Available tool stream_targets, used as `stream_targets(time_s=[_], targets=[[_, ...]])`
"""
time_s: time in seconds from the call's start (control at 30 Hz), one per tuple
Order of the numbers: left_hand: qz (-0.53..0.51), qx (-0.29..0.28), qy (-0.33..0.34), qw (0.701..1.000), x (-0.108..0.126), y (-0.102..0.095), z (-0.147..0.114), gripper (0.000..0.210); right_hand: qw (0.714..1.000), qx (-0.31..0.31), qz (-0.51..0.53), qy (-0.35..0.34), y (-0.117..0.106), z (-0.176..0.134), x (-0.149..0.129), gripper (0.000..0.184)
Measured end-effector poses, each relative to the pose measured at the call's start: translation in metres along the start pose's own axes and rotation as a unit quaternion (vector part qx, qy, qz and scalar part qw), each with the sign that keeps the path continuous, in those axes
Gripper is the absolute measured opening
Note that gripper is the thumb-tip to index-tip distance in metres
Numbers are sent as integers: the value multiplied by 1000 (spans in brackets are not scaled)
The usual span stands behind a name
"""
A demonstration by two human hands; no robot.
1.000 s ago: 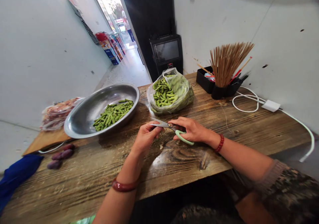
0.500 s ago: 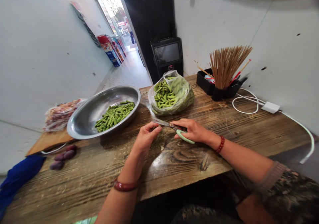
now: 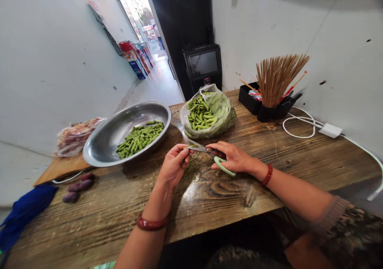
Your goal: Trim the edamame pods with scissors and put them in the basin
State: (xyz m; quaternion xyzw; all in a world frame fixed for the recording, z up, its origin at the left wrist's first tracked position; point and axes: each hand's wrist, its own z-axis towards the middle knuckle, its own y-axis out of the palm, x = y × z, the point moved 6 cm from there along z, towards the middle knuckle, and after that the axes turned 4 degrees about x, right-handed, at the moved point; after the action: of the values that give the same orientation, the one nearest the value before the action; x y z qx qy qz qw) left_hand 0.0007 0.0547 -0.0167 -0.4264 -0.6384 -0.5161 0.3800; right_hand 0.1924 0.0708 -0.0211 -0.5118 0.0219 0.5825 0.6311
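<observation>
My right hand (image 3: 230, 156) grips scissors (image 3: 222, 165) with pale green handles, their blades parted and pointing left. Between the fingertips of my left hand (image 3: 174, 163) is a green soybean pod (image 3: 192, 145), mostly covered by the fingers and lying at the blades. Small green trimmings (image 3: 196, 166) lie on the wood below. Behind my hands stands a clear plastic bag (image 3: 229, 117) filled with green pods. To its left, a wide steel basin (image 3: 100, 141) holds a heap of pods (image 3: 140, 138) on its right side.
A wooden table (image 3: 119, 205) carries everything. Several purple-red fruits (image 3: 79, 185) and a blue cloth (image 3: 26, 209) lie at left, near a bagged bundle (image 3: 76, 137) on a cutting board (image 3: 60, 169). Skewers (image 3: 278, 81) stand in a black holder (image 3: 266, 113) beside a white cable (image 3: 330, 130).
The scissor blades have spread apart, and a pod now shows at my left fingertips between them. My left hand has turned slightly. The whole view has shifted a little.
</observation>
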Motion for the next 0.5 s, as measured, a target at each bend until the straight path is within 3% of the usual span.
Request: stream_targets(time_s=[0.2, 0.5], targets=[[13, -49, 5, 999, -6, 9, -1, 21, 1000, 1, 10, -12, -1, 0, -2, 64], [58, -68, 1, 996, -7, 14, -3, 20, 999, 24, 22, -17, -3, -1, -1, 57]])
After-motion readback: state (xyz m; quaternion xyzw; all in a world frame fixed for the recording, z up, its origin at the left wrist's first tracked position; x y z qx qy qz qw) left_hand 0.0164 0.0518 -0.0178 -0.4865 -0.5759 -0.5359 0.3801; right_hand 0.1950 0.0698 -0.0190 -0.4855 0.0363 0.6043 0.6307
